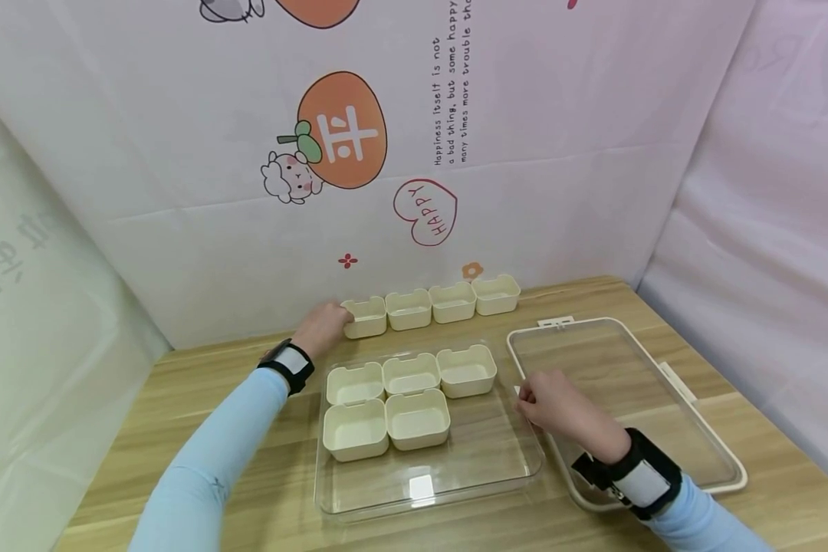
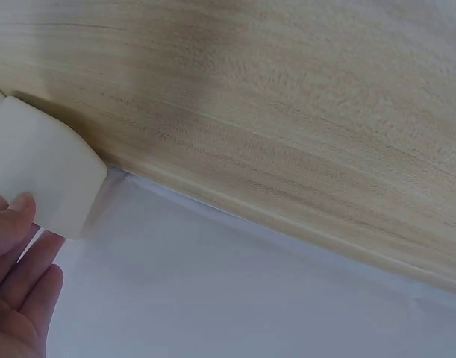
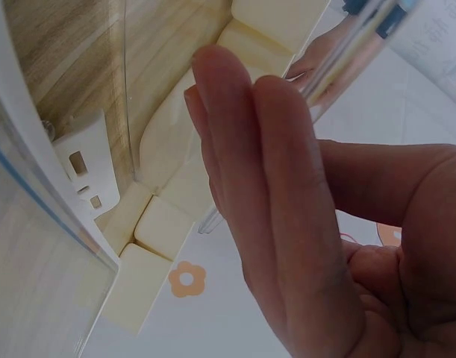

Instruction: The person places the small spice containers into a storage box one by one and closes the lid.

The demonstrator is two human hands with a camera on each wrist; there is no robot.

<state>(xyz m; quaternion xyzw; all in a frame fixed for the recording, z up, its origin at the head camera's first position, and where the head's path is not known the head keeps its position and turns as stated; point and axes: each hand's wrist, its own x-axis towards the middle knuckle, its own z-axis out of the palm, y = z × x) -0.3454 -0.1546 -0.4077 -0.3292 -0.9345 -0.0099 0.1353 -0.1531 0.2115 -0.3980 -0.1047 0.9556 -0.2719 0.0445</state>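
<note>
My left hand grips the left end of a small cream bin, the leftmost in a row along the back of the table. In the left wrist view, the thumb lies against the wall of this bin, with the fingers partly hidden behind it. At the right rim of a clear shallow tray, my right hand pinches the edge between thumb and fingers. Inside the tray, several matching cream bins fill the back and the front left. The right wrist view shows the fingers close together, covering part of the rim.
Right of the tray lies a clear lid with a cream frame and clips. More cream bins continue the back row. A printed cloth hangs right behind the wooden table, and cloth also encloses both sides.
</note>
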